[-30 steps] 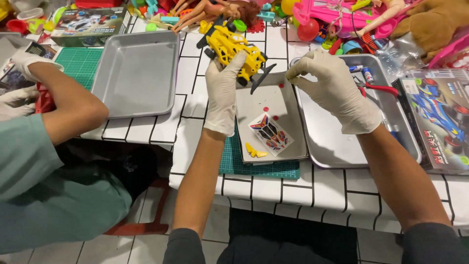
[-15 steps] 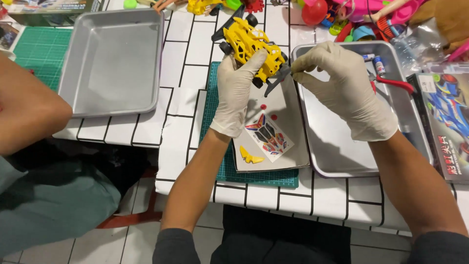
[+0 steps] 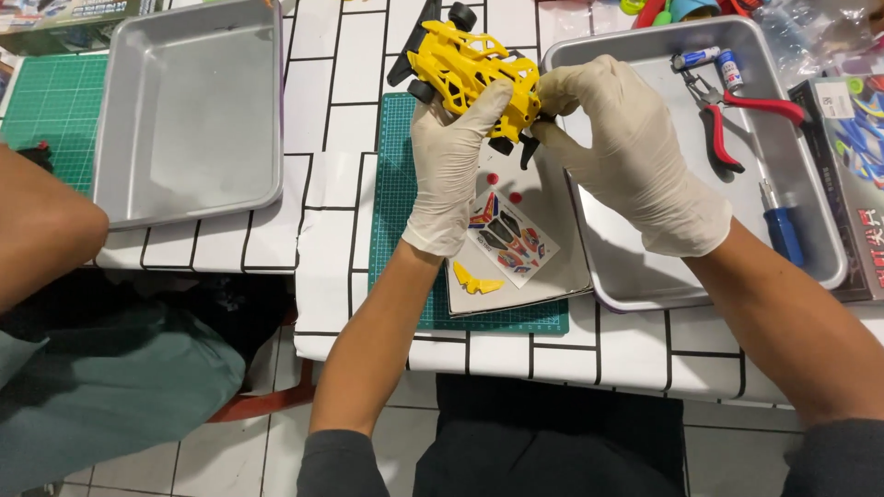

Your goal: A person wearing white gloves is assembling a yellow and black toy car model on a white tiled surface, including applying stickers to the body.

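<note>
Car: a yellow plastic model racing car with an open lattice body and black wheels [image 3: 470,69], held in the air above the far edge of the green gridded cutting mat [image 3: 398,230].
Left hand: the white-gloved left hand [image 3: 451,170] is wrapped around the car's rear from below, thumb up along its side, closed on it.
Right hand: the white-gloved right hand [image 3: 626,152] has its fingertips pinched at the car's near end, by a small black part there; what exactly it pinches is hidden by the fingers.
Handling: the car looks light and stiff, but the thin lattice ribs seem likely to snap under a hard squeeze; the solid sides and chassis look the safer hold. Smooth plastic against glove may slip a little.
Beneath: a white sticker sheet with coloured decals [image 3: 506,239] and small yellow wing-shaped pieces [image 3: 474,279] lie on the mat.
Right side: a shallow metal tray [image 3: 645,290] holds red-handled pliers [image 3: 727,115] and a blue-handled screwdriver [image 3: 783,230], just beside the right hand.
Left side: an empty-looking metal tray [image 3: 184,129], well apart; another person's forearm [image 3: 46,230] rests beyond it.
Room: open tiled table between the trays; the near table edge lies close to the mat.
</note>
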